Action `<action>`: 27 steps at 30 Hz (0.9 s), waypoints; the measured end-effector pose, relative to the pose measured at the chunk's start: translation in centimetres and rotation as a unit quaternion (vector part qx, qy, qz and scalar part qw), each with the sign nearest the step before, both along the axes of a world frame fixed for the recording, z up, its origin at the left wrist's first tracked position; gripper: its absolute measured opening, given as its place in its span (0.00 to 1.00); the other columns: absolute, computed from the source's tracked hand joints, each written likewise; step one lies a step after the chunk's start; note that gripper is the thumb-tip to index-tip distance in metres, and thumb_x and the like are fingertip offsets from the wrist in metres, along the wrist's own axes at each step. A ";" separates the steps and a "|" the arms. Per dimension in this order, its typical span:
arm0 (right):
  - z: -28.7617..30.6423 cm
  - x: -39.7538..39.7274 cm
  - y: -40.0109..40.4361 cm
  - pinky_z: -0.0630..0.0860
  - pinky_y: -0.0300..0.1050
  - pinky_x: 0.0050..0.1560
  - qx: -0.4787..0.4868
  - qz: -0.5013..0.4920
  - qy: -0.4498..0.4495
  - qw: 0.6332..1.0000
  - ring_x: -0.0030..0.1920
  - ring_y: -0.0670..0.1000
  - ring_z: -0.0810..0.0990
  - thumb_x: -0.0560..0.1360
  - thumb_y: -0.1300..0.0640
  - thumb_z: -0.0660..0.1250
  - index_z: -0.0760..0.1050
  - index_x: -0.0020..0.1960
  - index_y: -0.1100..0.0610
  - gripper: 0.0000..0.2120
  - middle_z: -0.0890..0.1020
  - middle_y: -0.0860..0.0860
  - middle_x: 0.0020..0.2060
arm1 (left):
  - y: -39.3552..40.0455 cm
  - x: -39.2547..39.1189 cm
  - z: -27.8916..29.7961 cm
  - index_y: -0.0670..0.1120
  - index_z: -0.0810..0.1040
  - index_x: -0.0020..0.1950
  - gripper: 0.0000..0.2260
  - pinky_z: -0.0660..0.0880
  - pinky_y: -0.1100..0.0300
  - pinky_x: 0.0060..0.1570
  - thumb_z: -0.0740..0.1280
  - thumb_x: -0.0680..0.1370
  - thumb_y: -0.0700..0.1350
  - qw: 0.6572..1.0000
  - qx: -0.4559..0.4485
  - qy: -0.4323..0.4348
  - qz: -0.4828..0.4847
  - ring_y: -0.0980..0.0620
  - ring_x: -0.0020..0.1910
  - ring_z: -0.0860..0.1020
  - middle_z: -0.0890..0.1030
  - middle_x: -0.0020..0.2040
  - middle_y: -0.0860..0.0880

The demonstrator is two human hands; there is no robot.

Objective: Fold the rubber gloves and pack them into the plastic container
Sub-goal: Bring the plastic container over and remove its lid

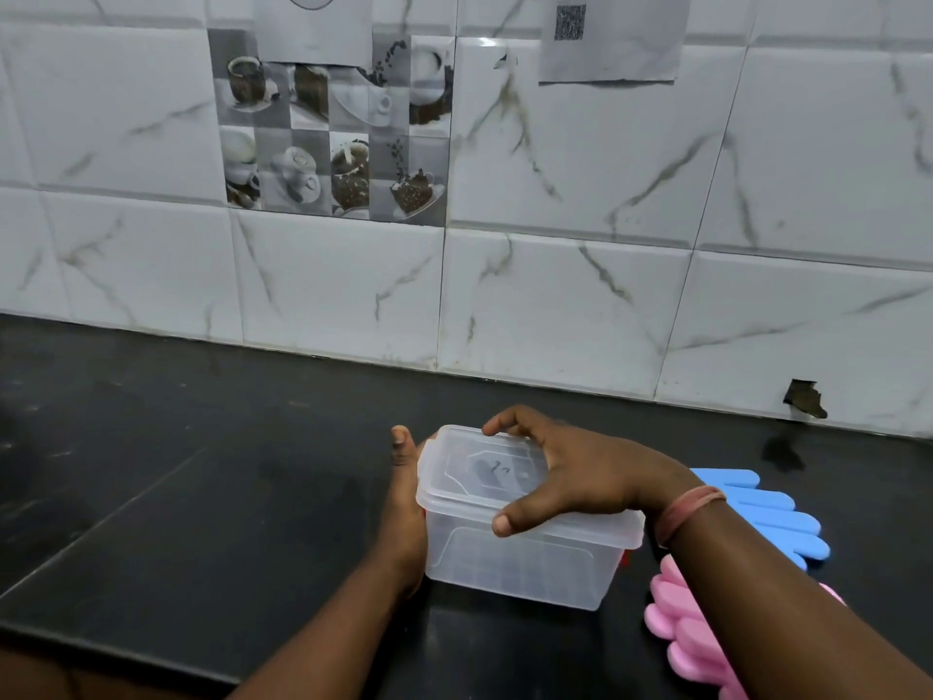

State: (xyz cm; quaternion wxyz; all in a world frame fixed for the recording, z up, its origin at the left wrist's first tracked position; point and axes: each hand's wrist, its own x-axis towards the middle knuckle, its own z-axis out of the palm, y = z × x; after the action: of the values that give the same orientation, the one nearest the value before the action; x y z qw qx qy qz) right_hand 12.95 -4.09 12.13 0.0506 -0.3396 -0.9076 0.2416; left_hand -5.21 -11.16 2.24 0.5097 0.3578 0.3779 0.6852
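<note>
Though hand-flanked, gloves (772, 517) beside container (520, 558).

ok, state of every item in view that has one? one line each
clear rectangular plastic container: lid on, looks empty, upright on black countertop
translucent lid: seated on container
left hand: holds container's left end
right hand: grips lid from above
blue rubber glove: flat, unfolded, outside container
pink rubber glove: flat, outside container, partly hidden by forearm

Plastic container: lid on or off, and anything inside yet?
Lid on: the lid sits on the plastic container, under the right hand. Through the clear walls it looks empty.
</note>
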 end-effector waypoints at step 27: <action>-1.1 -8.5 -1.7 0.70 0.56 0.63 0.126 0.089 -0.005 0.988 0.59 0.49 0.68 0.68 0.36 0.71 0.79 0.49 0.44 0.16 0.75 0.45 0.50 | -0.9 -2.2 -0.6 0.38 0.85 0.55 0.12 0.78 0.41 0.61 0.62 0.80 0.31 0.996 -0.081 0.001 0.037 0.36 0.53 0.83 0.83 0.56 0.31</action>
State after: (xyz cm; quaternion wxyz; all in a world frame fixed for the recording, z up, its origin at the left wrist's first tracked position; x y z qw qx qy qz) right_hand 4.48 -5.78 11.02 0.0666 -0.2496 -0.9576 0.1275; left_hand -7.41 -12.04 1.60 0.5112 0.3020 0.4458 0.6699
